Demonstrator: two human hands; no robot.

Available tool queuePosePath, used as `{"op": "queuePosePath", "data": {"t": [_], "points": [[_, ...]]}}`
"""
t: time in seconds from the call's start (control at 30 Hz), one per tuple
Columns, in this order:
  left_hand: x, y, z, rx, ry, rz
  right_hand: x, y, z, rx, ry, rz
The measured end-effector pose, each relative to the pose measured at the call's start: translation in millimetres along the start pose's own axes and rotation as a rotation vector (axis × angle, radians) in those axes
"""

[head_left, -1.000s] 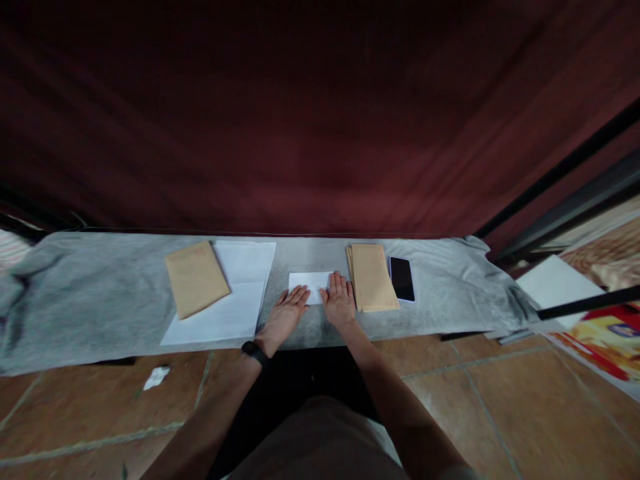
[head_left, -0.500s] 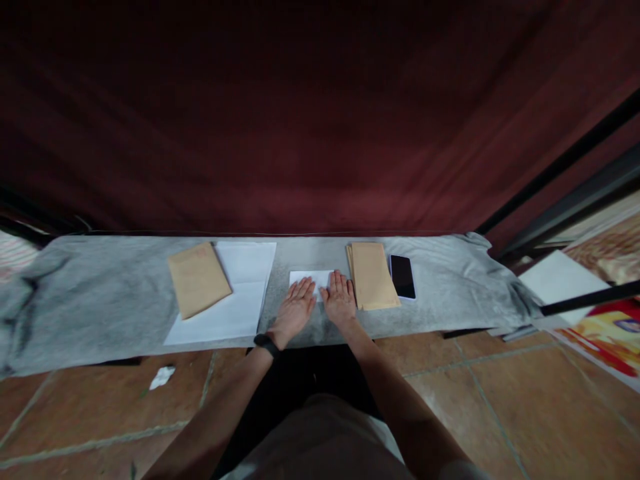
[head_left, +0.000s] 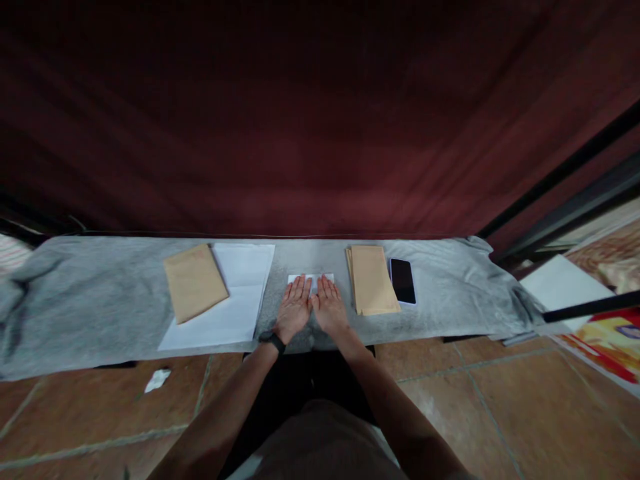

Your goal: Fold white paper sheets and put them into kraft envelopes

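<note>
While a small piece of white paper (head_left: pixel 313 277) lies on grey cloth (head_left: pixel 450 287) directly before the person, the left hand (head_left: pixel 295 305) and right hand (head_left: pixel 329 307) rest palm down over it, leaving mainly its far edge visible. Both hands are open and flat, fingers extended, pressing rather than gripping. To the left are larger white sheets (head_left: pixel 245 280), partly covered by a tilted brown envelope (head_left: pixel 196 283). Just right of the hands sit stacked brown envelopes (head_left: pixel 374 280), with a dark-screened phone (head_left: pixel 403 280) beside them. Dark red fabric (head_left: pixel 310 167) hangs behind.

No readable text; blue mark (head_left: pixel 630 331) on red-yellow packaging (head_left: pixel 603 345) too blurred.
</note>
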State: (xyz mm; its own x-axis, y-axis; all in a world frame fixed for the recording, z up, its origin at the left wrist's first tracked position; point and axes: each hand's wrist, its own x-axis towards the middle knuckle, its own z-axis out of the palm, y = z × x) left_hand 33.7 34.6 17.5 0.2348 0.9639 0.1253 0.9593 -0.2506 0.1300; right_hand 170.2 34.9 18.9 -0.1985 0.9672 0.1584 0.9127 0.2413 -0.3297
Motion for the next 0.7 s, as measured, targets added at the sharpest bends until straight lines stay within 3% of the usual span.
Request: {"op": "queuePosePath", "data": {"t": [0.1,0.27,0.4,0.57,0.7], "points": [[0,-1,0.2,0.001,-0.005,0.012,-5,-1,3,-0.006,0.002,-0.041],[1,-4,1.8,-0.019,0.016,-0.028,-21,18,2,-0.061,0.074,-0.075],[8,5,4.6,-0.031,0.043,-0.093,-33,28,-2,-0.087,0.088,-0.101],[25,28,7.8,-0.112,-0.003,0.106,-36,29,3,-0.113,0.089,-0.118],[37,29,8.6,-0.137,0.004,0.135,-37,31,10,-0.14,0.151,-0.137]]}}
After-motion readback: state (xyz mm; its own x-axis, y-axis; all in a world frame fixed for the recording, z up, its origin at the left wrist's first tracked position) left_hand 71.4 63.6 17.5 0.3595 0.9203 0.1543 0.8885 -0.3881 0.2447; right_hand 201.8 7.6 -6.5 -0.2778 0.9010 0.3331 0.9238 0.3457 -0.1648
